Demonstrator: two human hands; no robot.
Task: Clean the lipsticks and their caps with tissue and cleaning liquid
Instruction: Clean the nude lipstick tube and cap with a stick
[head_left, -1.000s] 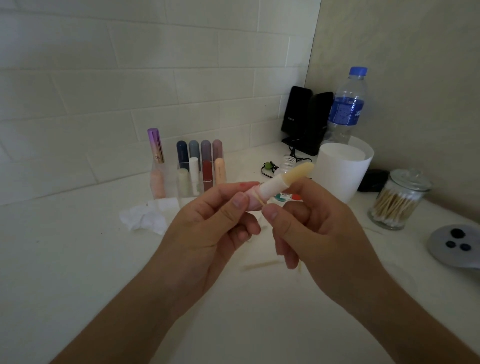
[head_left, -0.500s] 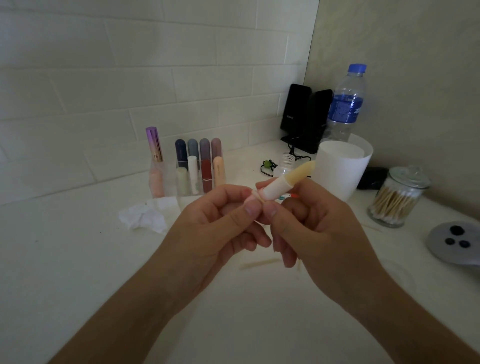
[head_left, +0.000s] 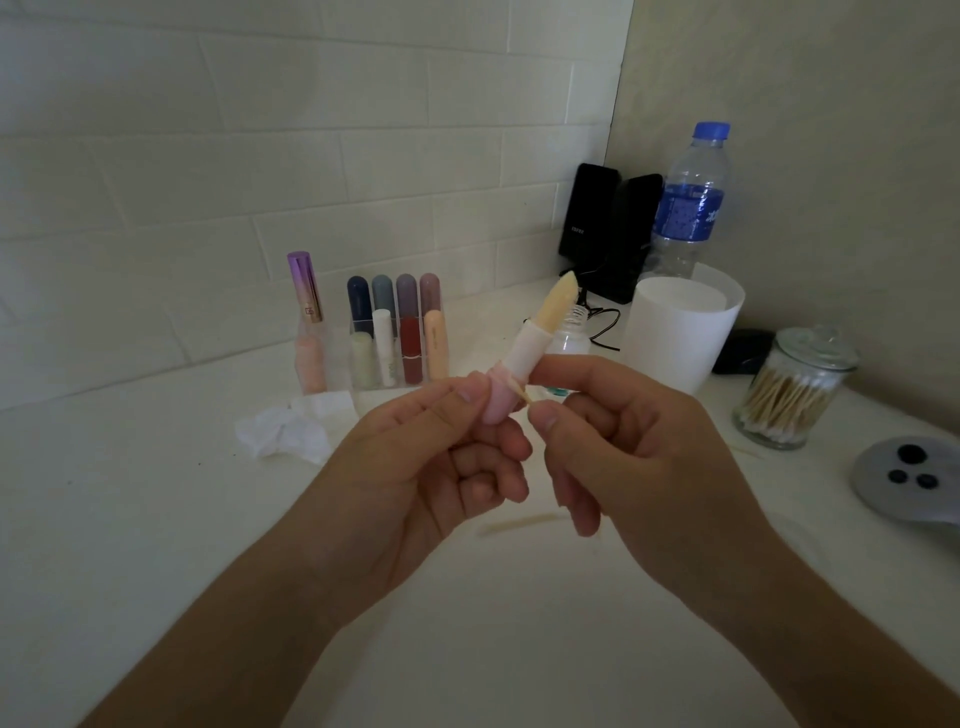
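My left hand (head_left: 415, 467) holds an uncapped lipstick (head_left: 530, 345) by its pink base, the pale yellow stick pointing up and to the right. My right hand (head_left: 639, 452) pinches a thin wooden cotton swab (head_left: 521, 391) whose tip touches the lipstick's pink collar. A crumpled white tissue (head_left: 291, 431) lies on the counter to the left. Behind it a clear organiser (head_left: 374, 338) holds several capped lipsticks. A small clear bottle (head_left: 571, 338) stands behind the held lipstick, partly hidden.
A white cup (head_left: 675, 332), a water bottle (head_left: 691, 202) and two black speakers (head_left: 608, 228) stand at the back right. A glass jar of cotton swabs (head_left: 795, 389) and a grey disc (head_left: 914, 478) sit right. A used swab (head_left: 519, 525) lies on the white counter.
My left hand has tilted the lipstick more upright and shows more of its pink base. My right thumb and swab have moved slightly along the collar.
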